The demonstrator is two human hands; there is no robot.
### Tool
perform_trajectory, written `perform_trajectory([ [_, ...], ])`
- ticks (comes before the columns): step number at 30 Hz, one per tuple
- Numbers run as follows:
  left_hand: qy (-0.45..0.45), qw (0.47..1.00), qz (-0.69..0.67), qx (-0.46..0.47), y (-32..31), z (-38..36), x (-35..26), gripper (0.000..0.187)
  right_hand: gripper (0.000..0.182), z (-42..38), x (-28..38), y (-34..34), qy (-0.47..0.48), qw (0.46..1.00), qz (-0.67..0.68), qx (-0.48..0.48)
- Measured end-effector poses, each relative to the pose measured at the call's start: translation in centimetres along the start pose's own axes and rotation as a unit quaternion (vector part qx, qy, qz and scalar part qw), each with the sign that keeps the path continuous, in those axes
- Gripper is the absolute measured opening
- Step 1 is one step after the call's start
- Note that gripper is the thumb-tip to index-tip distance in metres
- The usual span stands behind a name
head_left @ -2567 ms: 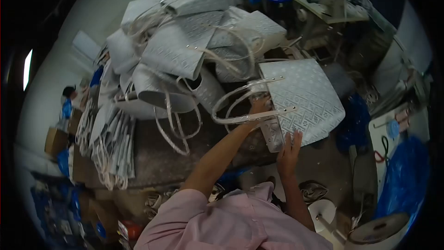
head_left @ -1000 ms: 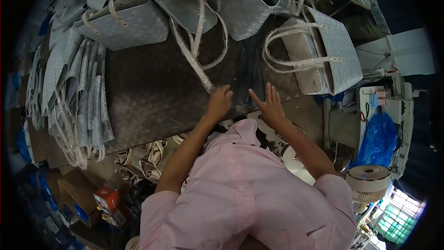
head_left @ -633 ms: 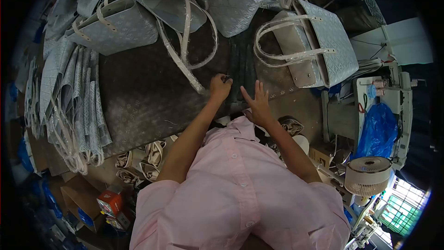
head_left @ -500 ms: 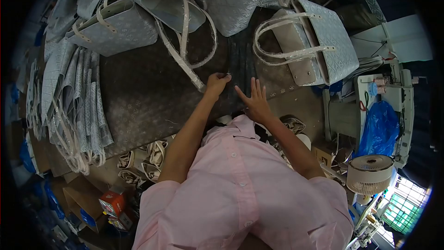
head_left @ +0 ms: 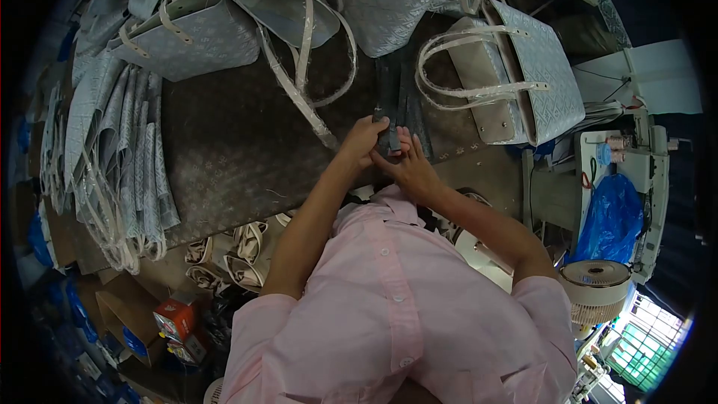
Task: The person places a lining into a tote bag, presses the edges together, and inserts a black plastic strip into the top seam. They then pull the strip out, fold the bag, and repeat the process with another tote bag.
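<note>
My left hand (head_left: pixel 363 141) is closed on the near end of a dark, flat strip (head_left: pixel 393 137), thumb on top. Just right of it, my right hand (head_left: pixel 413 170) has its fingers stretched out beside the strip's end, thumb apart. Its fingertips seem to touch the strip. More dark strips (head_left: pixel 413 116) lie lengthwise on the brown table (head_left: pixel 217 157) beyond my hands. Left of my left hand, the clear-wrapped handle (head_left: pixel 305 105) of a grey patterned bag hangs down onto the table. A silver-grey tote bag (head_left: pixel 550 75) with looped handles lies to the right.
Several grey bags (head_left: pixel 191 34) crowd the table's far side. Folded bag pieces (head_left: pixel 123 157) hang at its left end. A sewing machine (head_left: pixel 636 157), a blue plastic bag (head_left: pixel 607 213) and a fan (head_left: pixel 596 288) stand to the right. Cream bundles (head_left: pixel 245 254) lie below the near edge.
My left hand has taken hold of a dark strip and raised its near end. My right hand has moved left, from flat above the strips to beside that end.
</note>
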State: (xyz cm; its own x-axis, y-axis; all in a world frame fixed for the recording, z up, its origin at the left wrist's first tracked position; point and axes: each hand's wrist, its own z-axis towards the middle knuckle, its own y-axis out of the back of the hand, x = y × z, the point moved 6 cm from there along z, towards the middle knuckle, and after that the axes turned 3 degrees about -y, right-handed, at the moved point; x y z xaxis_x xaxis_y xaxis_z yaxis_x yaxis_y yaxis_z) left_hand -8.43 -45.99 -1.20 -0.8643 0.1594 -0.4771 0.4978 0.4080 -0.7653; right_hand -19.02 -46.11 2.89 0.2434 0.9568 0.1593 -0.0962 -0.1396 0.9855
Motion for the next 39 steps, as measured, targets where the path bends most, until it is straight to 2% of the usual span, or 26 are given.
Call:
perform_trajectory([
  [2, 0.036, 0.996, 0.075, -0.015, -0.3, -0.1, -1.0, 0.019, 0.090, 0.2, 0.3, 1.2, 0.007, 1.000, -0.019, -0.023],
  [4, 0.034, 0.996, 0.084, -0.009, -0.3, -0.7, -2.0, 0.020, 0.078, 0.4, -0.1, 2.0, -0.018, 0.994, 0.104, 0.019],
  [8, 0.050, 0.994, 0.096, -0.005, 0.1, -1.7, -2.0, 0.023, 0.077, -0.1, -0.4, 5.1, -0.045, 0.984, 0.168, 0.043],
  [10, 0.057, 0.995, 0.086, -0.014, 0.1, -1.9, -1.7, 0.023, 0.075, 0.0, -0.5, 5.5, -0.014, 0.998, 0.065, 0.019],
  [11, 0.071, 0.994, 0.080, -0.020, 0.0, -2.0, -1.3, 0.024, 0.075, 0.2, -0.6, 5.2, -0.019, 0.998, 0.065, 0.017],
  [13, 0.081, 0.996, 0.042, 0.002, 2.0, -0.9, 0.2, 0.024, 0.072, 1.0, -0.5, 4.1, 0.036, 0.999, -0.002, 0.003],
  [15, 0.085, 0.996, 0.002, 0.019, 2.0, -0.6, 0.2, 0.025, 0.071, 1.0, -0.6, 2.4, 0.051, 0.999, -0.005, -0.001],
  [17, 0.073, 0.994, 0.059, -0.055, 1.5, -1.3, -0.2, 0.024, 0.070, 0.9, -0.2, 1.6, 0.070, 0.998, -0.003, 0.002],
  [18, 0.071, 0.994, 0.057, -0.056, 2.0, -1.0, 0.0, 0.024, 0.069, 0.8, -0.3, 1.4, 0.080, 0.997, 0.000, 0.006],
  [21, 0.054, 0.994, 0.099, -0.008, 2.9, 0.2, 0.4, 0.022, 0.069, 1.3, -0.5, 1.2, 0.107, 0.994, -0.018, -0.003],
  [23, 0.080, 0.996, 0.043, 0.003, 2.8, 0.1, 0.9, 0.021, 0.071, 1.6, -0.3, 2.3, 0.122, 0.992, -0.039, -0.015],
  [24, 0.078, 0.996, 0.046, 0.003, 2.6, 0.3, 1.2, 0.021, 0.076, 1.7, -0.8, 2.6, 0.088, 0.993, 0.069, 0.031],
  [25, 0.038, 0.998, 0.044, 0.005, 1.9, 0.3, 1.0, 0.021, 0.081, 1.8, -1.1, 2.9, 0.053, 0.980, 0.175, 0.079],
  [26, -0.001, 0.999, 0.040, 0.007, 1.4, 0.2, 0.9, 0.022, 0.081, 1.6, -1.0, 3.1, 0.055, 0.980, 0.173, 0.077],
  [28, -0.012, 0.998, 0.063, -0.011, 0.3, -1.1, 0.4, 0.022, 0.093, 1.1, -1.0, 4.1, 0.032, 0.926, 0.375, 0.013],
  [29, -0.023, 0.996, 0.084, -0.029, -0.1, -1.6, -0.1, 0.024, 0.093, 1.0, -0.6, 4.1, 0.034, 0.926, 0.377, 0.013],
  [30, -0.022, 0.996, 0.084, -0.032, 0.3, -1.5, 0.4, 0.024, 0.093, 0.8, -0.9, 4.3, -0.012, 0.851, 0.524, -0.025],
  [31, -0.021, 0.998, 0.051, -0.008, 0.2, -1.3, 0.8, 0.026, 0.092, 0.6, -1.5, 4.2, -0.059, 0.750, 0.655, -0.063],
  [32, -0.021, 1.000, 0.017, 0.017, 0.0, -1.1, 1.1, 0.029, 0.092, 0.6, -1.6, 4.4, -0.059, 0.750, 0.656, -0.063],
  [35, -0.014, 0.999, 0.040, -0.034, -0.4, -1.6, 0.7, 0.031, 0.088, 0.4, -2.5, 5.5, -0.049, 0.872, 0.480, -0.081],
  [37, -0.008, 0.997, 0.062, -0.041, -1.2, -1.7, 0.2, 0.029, 0.086, 0.1, -2.7, 6.0, -0.043, 0.931, 0.350, -0.091],
  [38, -0.004, 0.995, 0.086, -0.049, -1.2, -1.7, 0.0, 0.028, 0.086, 0.0, -2.8, 5.6, -0.046, 0.930, 0.352, -0.094],
  [39, -0.003, 0.995, 0.091, -0.048, -1.0, -1.6, 0.1, 0.028, 0.082, 0.1, -2.3, 4.5, -0.027, 0.976, 0.209, -0.047],
])
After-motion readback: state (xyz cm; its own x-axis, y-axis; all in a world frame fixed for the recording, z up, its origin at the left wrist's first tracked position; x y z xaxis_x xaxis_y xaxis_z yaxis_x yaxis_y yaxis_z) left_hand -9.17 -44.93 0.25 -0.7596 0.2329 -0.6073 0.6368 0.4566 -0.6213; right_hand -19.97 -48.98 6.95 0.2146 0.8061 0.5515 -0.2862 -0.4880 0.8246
